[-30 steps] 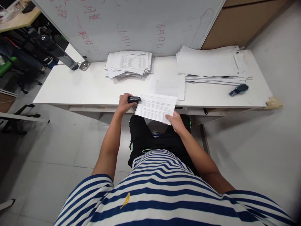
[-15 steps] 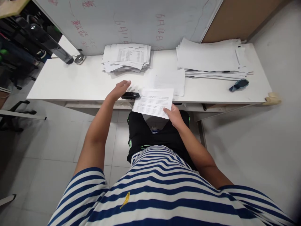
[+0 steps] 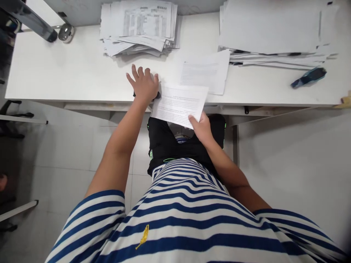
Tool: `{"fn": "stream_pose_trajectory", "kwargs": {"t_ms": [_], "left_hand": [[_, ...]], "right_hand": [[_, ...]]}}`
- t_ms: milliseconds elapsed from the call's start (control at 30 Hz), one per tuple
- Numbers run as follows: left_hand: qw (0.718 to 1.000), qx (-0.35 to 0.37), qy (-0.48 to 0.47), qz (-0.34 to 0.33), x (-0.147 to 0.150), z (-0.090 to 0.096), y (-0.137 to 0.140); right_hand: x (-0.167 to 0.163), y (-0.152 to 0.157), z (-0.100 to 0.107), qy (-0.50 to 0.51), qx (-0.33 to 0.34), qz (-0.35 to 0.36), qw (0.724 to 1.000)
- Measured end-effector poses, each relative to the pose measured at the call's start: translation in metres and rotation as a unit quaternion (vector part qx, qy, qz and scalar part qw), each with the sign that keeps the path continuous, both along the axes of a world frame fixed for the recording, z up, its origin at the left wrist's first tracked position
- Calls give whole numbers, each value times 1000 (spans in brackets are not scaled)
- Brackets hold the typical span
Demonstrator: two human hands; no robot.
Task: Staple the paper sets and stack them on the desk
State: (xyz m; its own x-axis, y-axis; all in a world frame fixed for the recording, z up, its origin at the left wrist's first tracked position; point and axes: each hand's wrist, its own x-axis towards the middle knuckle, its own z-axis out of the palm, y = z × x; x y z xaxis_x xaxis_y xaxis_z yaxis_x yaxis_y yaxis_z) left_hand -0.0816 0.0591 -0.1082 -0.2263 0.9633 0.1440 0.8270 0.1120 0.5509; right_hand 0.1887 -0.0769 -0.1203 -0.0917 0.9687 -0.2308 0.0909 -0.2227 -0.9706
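Note:
My left hand (image 3: 146, 84) lies palm down over a black stapler (image 3: 158, 95), its fingers spread toward the back of the desk. Most of the stapler is hidden beneath the palm; only its ends show. Between thumb and fingers, my right hand (image 3: 202, 128) pinches the lower right corner of a printed paper (image 3: 179, 106), which may be more than one sheet. The paper's upper left corner reaches the stapler's end, and its near edge hangs past the desk edge above my lap. Another printed sheet (image 3: 205, 75) lies flat just behind it.
On the white desk (image 3: 63, 73), a paper stack (image 3: 148, 25) sits back left and a larger one (image 3: 268, 29) back right. A dark blue handheld object (image 3: 309, 77) lies at right. A bottle (image 3: 33, 20) and a small round device (image 3: 66, 33) are far left.
My left hand has come down onto the stapler with its fingers spread. My right hand keeps its hold on the paper. The view has tilted down and moved closer to the desk.

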Motion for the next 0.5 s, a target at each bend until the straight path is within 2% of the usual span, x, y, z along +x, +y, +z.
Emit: {"fn": "stream_pose_trajectory", "kwargs": {"t_ms": [67,167,267,333,400,500], "left_hand": [[1000,-6,4,7,-4,-4,5],[999,17,-33,21,-11,-7,10],[995,61,-77,32,-15,3,3],[989,125,-73,15,-16,13,-12],[982,187,-21,-19,-18,18,-32],[977,153,99,-108,-26,13,-57]], "right_hand": [[-1,-5,-2,5,-36,3,999],[0,-8,-4,12,-41,-5,999],[2,-6,-4,17,-31,-19,999],[3,-1,-3,21,-30,-28,999],[4,7,0,23,-26,-33,999],[15,22,11,17,3,-37,999]]}}
